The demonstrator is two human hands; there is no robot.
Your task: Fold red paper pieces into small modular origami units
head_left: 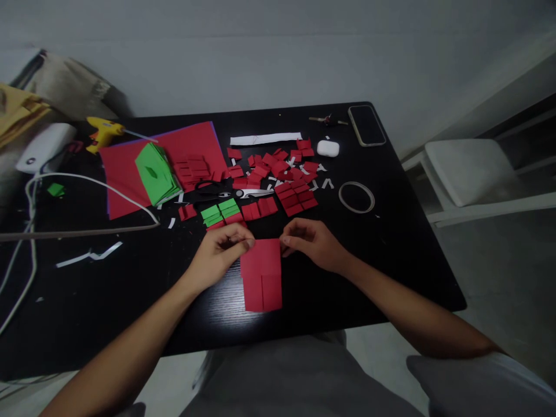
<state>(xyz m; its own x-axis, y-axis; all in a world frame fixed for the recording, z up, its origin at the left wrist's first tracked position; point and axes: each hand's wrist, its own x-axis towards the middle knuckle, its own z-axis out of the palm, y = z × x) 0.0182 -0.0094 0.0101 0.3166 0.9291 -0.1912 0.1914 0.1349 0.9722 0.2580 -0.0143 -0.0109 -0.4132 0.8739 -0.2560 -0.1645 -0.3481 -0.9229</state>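
Note:
A red sheet of paper (262,278) with a cut slit and a crease lies at the front of the black table. My left hand (223,249) pinches its upper left corner between thumb and fingers. At the upper right corner, my right hand (310,240) has its fingers curled and its thumb touching the paper's edge. Just beyond the hands are green folded pieces (220,212), a row of red folded pieces (259,208) and a red creased block (296,197). Scissors (243,194) lie behind them.
Red scraps (269,165) and a white strip (266,139) lie farther back. At left are a green paper stack (156,174), a large red sheet (125,185), a yellow glue gun (104,133) and a looping white cable (99,184). A phone (367,125), earbud case (328,149) and tape ring (356,197) sit right.

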